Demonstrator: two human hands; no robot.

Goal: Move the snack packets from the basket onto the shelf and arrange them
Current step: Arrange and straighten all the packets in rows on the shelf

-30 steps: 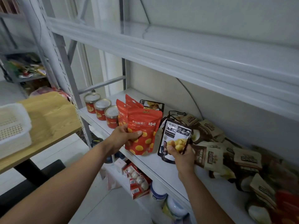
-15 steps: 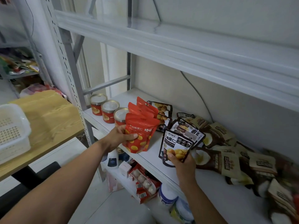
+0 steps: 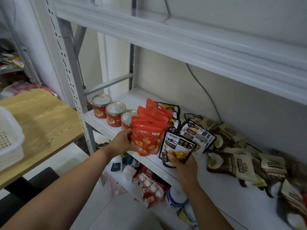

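My left hand (image 3: pixel 123 143) grips the left edge of an upright red snack packet (image 3: pixel 148 136) at the front of the white shelf (image 3: pixel 221 185). More red packets (image 3: pixel 157 110) stand stacked behind it. My right hand (image 3: pixel 183 164) holds the bottom of an upright black-and-white packet (image 3: pixel 177 146) just to the right. Behind it lie more black packets (image 3: pixel 197 133). Several brown and cream packets (image 3: pixel 240 161) are strewn along the shelf to the right. The white basket (image 3: pixel 10 140) sits on the wooden table at the far left.
Three red cans with foil lids (image 3: pixel 108 112) line the shelf's left end. The upper shelf beam (image 3: pixel 182 45) hangs close overhead. A perforated upright post (image 3: pixel 71 77) stands between the shelf and the wooden table (image 3: pixel 41 123). Boxes and bottles (image 3: pixel 149 185) fill the lower shelf.
The view has drawn closer and shifted left. Both packets stay in my hands, upright at the shelf front; the red one sits a little nearer the black-and-white one.
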